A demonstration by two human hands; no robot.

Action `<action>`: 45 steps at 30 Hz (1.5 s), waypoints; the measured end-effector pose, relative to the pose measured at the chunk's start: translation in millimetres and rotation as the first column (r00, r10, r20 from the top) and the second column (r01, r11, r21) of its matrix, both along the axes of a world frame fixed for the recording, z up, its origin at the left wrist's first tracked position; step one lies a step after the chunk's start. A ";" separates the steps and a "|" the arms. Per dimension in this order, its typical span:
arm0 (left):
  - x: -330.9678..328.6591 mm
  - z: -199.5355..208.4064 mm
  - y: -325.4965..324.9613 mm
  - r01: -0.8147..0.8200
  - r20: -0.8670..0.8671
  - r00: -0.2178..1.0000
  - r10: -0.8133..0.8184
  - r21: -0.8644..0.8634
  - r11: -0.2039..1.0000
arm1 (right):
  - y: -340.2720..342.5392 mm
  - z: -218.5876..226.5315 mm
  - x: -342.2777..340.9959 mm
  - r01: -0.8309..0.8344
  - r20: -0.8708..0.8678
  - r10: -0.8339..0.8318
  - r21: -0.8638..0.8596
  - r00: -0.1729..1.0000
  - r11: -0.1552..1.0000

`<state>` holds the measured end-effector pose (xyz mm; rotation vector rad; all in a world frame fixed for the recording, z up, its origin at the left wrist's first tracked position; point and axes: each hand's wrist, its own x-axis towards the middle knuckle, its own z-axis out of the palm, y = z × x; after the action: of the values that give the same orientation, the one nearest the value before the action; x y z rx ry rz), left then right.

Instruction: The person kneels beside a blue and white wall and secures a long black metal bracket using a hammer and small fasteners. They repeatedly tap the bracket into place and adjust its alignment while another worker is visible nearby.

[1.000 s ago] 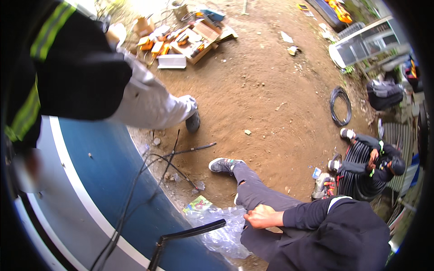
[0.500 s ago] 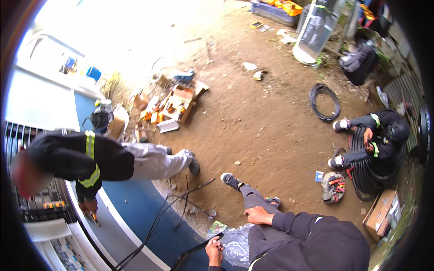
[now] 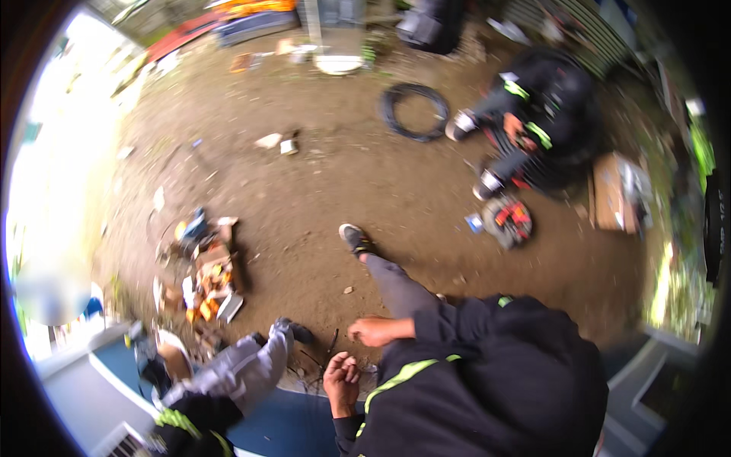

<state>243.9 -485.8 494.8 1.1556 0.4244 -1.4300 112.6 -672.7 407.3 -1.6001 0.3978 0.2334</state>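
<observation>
My left hand (image 3: 342, 381) is raised in front of my body at the lower middle, its fingers curled in. Whether anything is inside them I cannot make out. Beyond its fingertips, dark cable ends (image 3: 333, 341) stick up near the edge of the blue surface. My right hand (image 3: 375, 331) is closed in a loose fist by my thigh, its palm side turned away, so any contents are hidden. One of my legs (image 3: 396, 286) in grey trousers stretches forward over the dirt.
A co-worker (image 3: 228, 385) stands at lower left; another person (image 3: 548, 114) sits at upper right. Around lie a black cable coil (image 3: 390, 114), a tool bag (image 3: 506, 222), a cardboard box (image 3: 613, 194) and piled cartons (image 3: 213, 266). A blue surface (image 3: 285, 426) runs along the bottom.
The whole view has swung rightward, so the surroundings shift left and the seated person moves up. My right hand has lifted off my knee. The black strap-like length beside my left hand is out of sight.
</observation>
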 end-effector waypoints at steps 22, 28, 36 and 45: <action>346.7 -6.9 -374.6 0.432 -0.146 0.867 -0.477 -0.259 0.864 | -271.6 91.6 298.5 0.823 0.224 -0.794 -0.215 0.565 0.525; 480.5 13.5 -444.3 0.540 0.068 0.801 -0.595 -0.511 0.668 | -341.3 131.4 401.0 0.831 0.422 -0.717 -0.274 0.556 0.483; 609.3 24.1 -456.4 0.051 -0.283 0.933 -0.222 -0.507 0.861 | -403.6 156.1 500.9 0.767 0.047 -0.768 0.046 0.638 0.640; 740.5 2.7 -506.0 -0.108 -0.328 0.943 -0.060 -0.471 0.875 | -487.5 146.2 690.6 0.477 -0.066 -0.479 -0.044 0.876 0.878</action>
<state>984.3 -991.8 497.5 0.4993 0.2851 -1.5984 803.2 -1160.2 553.5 -1.4689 0.8432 -0.0934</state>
